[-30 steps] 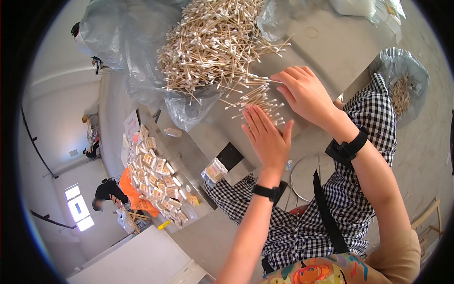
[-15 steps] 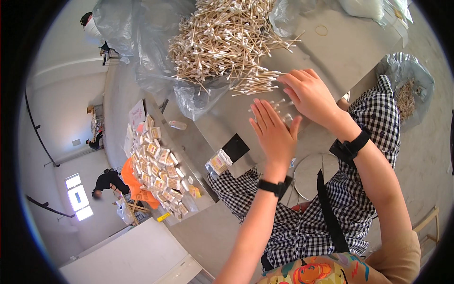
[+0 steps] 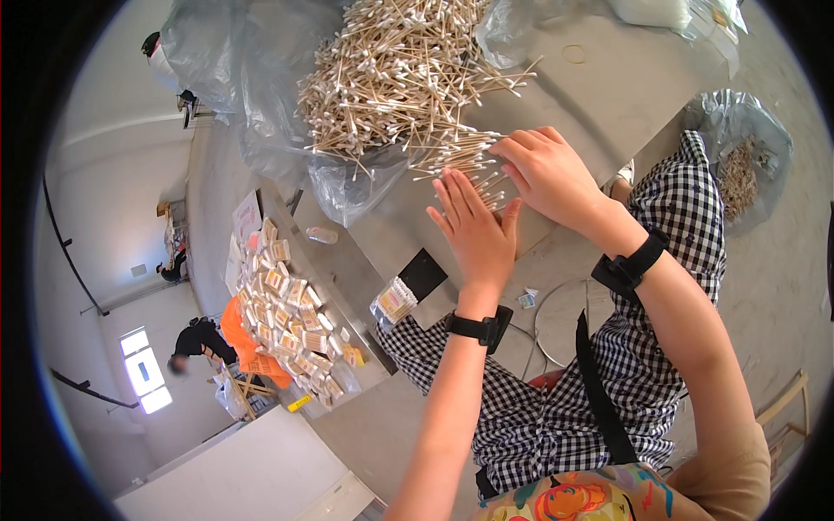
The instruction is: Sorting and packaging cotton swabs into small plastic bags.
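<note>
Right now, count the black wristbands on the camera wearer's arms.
2. The left wristband sits behind the left hand; the right wristband sits behind the right hand. I see no others on the bare forearms.

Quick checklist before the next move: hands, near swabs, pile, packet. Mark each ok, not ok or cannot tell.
1) Left hand over the near swabs: ok, held flat.
2) Right hand beside the near swabs: ok, at their right-hand ends.
3) Right hand gripping anything: cannot tell from this view.
4) Count of near swabs: cannot tell, left hand hides some.
5) Swab pile aligned: not ok, jumbled.
6) Packet clear of both hands: ok, beside the black square.
</note>
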Motion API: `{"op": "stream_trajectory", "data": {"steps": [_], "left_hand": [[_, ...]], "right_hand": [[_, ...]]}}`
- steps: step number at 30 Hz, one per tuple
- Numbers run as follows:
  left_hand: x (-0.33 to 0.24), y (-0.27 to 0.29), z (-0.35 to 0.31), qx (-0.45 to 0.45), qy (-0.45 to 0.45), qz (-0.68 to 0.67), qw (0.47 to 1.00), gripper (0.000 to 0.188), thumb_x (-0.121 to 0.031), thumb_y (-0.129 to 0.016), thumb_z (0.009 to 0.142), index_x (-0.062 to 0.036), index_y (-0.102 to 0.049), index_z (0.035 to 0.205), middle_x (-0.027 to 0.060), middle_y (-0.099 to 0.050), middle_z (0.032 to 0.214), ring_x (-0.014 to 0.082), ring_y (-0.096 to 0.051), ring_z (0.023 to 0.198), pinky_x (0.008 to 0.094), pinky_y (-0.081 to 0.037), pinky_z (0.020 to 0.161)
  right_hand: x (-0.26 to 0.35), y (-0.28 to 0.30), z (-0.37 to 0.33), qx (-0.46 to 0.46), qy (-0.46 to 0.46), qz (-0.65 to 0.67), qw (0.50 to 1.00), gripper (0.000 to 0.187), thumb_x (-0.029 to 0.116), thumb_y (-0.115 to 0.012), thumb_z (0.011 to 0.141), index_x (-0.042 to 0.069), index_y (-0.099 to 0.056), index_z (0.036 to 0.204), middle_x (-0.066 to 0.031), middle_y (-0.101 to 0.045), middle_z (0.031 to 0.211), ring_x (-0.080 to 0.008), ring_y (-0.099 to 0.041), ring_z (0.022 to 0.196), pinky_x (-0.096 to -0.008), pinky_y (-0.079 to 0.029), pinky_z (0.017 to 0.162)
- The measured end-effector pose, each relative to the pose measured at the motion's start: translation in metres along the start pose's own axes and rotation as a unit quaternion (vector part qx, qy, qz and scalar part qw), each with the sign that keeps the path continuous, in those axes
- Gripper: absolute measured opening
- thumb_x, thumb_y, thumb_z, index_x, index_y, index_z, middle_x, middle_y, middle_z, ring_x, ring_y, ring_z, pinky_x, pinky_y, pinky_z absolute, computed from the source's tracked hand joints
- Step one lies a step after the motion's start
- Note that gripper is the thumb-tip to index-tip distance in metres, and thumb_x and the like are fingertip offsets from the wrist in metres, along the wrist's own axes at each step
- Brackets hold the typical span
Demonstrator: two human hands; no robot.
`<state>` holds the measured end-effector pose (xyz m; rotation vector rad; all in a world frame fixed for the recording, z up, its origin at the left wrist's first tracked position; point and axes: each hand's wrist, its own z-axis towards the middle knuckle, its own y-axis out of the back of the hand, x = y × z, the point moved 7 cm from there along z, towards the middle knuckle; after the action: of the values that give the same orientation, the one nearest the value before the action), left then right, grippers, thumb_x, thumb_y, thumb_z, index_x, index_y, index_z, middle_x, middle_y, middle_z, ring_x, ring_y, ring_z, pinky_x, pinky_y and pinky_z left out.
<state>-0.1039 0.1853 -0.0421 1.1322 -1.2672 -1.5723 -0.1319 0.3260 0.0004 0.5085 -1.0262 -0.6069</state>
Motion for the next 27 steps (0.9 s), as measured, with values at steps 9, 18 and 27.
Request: {"op": "stream_trajectory", "data": {"steps": [9, 18, 27], "left_hand": [[-0.003, 0.026, -0.035, 0.071, 0.011, -0.001, 0.997, 0.088, -0.051, -0.053, 0.097, 0.0080, -0.019, 0.152, 0.0249, -0.027, 0.156, 0.0413, -0.019, 0.147, 0.0651, -0.007, 0.116], [0.006, 0.016, -0.039, 0.071, -0.059, -0.029, 0.995, 0.095, -0.057, -0.051, 0.096, 0.0096, -0.015, 0.153, 0.0288, -0.015, 0.160, 0.0418, -0.011, 0.150, 0.0599, -0.007, 0.118], [0.002, 0.001, -0.003, 0.006, -0.065, -0.013, 0.998, 0.095, -0.061, -0.046, 0.096, 0.0096, -0.018, 0.152, 0.0270, -0.016, 0.160, 0.0386, -0.012, 0.151, 0.0585, -0.010, 0.119]], "right_hand": [[-0.006, 0.002, -0.002, 0.026, -0.018, -0.009, 0.999, 0.021, 0.007, -0.062, 0.086, 0.004, -0.065, 0.107, -0.0089, -0.066, 0.098, -0.0286, -0.061, 0.096, -0.0385, -0.047, 0.093], [-0.001, -0.001, -0.002, 0.016, -0.008, 0.000, 1.000, 0.022, 0.005, -0.063, 0.083, 0.003, -0.065, 0.105, -0.0086, -0.067, 0.096, -0.0282, -0.063, 0.095, -0.0372, -0.045, 0.095], [-0.015, -0.006, -0.004, 0.022, -0.022, -0.003, 1.000, 0.020, 0.008, -0.063, 0.087, 0.005, -0.064, 0.107, -0.0083, -0.066, 0.099, -0.0283, -0.062, 0.098, -0.0379, -0.045, 0.095]]}}
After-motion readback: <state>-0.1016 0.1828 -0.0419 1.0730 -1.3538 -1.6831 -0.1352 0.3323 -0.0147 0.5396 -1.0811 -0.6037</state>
